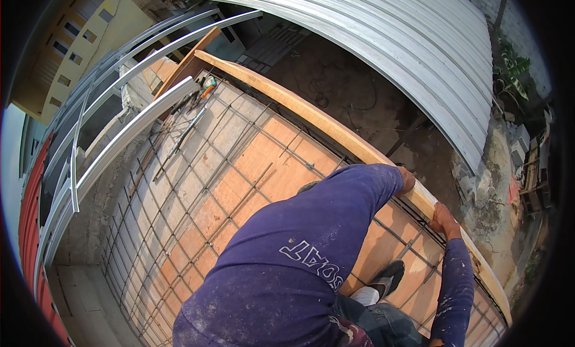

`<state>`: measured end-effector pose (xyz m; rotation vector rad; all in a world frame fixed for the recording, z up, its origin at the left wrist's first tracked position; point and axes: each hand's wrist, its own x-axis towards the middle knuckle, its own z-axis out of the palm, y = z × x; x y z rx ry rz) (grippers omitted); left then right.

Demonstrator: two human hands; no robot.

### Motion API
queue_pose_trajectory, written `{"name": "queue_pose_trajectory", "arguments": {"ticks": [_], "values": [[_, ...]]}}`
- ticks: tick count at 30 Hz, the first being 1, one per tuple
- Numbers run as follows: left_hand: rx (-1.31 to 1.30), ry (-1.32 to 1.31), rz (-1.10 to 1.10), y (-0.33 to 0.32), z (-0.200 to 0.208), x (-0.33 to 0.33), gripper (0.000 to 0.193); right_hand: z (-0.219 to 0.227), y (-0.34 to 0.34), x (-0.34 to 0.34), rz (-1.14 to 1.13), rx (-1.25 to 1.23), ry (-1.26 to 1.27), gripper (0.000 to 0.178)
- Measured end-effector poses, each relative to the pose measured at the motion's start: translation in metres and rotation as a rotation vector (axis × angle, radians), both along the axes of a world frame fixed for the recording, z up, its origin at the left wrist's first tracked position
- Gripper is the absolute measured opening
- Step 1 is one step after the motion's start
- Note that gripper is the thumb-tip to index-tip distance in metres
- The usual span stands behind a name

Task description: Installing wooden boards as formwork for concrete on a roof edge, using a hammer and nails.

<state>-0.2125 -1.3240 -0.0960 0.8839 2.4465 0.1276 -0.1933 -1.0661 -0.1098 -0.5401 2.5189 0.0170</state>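
Observation:
My left hand point(406, 182) is at the long wooden edge board point(335, 131), its fingers seeming to curl over the top; my purple sleeve partly hides it. Nearer to me, my right hand point(444, 219) is closed on the same board, fingers bent over its upper edge. Just inside the board, below both hands, runs the steel rebar grid point(230, 161). It lies over plywood sheets point(257, 158). One dark shoe point(389, 278) of mine stands among the bars.
Orange-handled tools point(206, 91) and a metal bar point(187, 131) lie at the grid's far left corner. Pale metal channels point(138, 116) curve along the left side. Beyond the board is a drop to dark ground point(335, 89), with corrugated roofing point(383, 41) above it.

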Motion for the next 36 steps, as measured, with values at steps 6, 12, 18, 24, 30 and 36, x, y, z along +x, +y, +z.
{"name": "queue_pose_trajectory", "arguments": {"ticks": [6, 12, 18, 24, 30, 36], "values": [[-0.028, -0.003, -0.059, 0.004, -0.001, -0.002, 0.053, -0.008, 0.009, 0.001, -0.052, -0.027, 0.007, 0.041], [0.007, 0.088, -0.015, 0.000, -0.021, -0.001, 0.049, 0.015, -0.007, 0.003, -0.011, -0.061, 0.021, 0.034], [-0.010, 0.077, 0.005, 0.003, -0.014, 0.001, 0.046, 0.014, -0.011, 0.002, -0.013, -0.039, 0.025, 0.033], [-0.012, 0.080, 0.027, 0.004, -0.009, 0.004, 0.043, 0.017, -0.013, 0.000, -0.051, -0.020, -0.026, 0.038], [-0.020, 0.075, 0.051, 0.002, -0.006, 0.005, 0.041, 0.014, -0.008, 0.001, -0.013, -0.059, -0.014, 0.029], [-0.031, 0.076, 0.055, 0.004, -0.004, 0.007, 0.038, 0.023, -0.015, 0.003, -0.022, 0.001, -0.068, 0.035]]}}
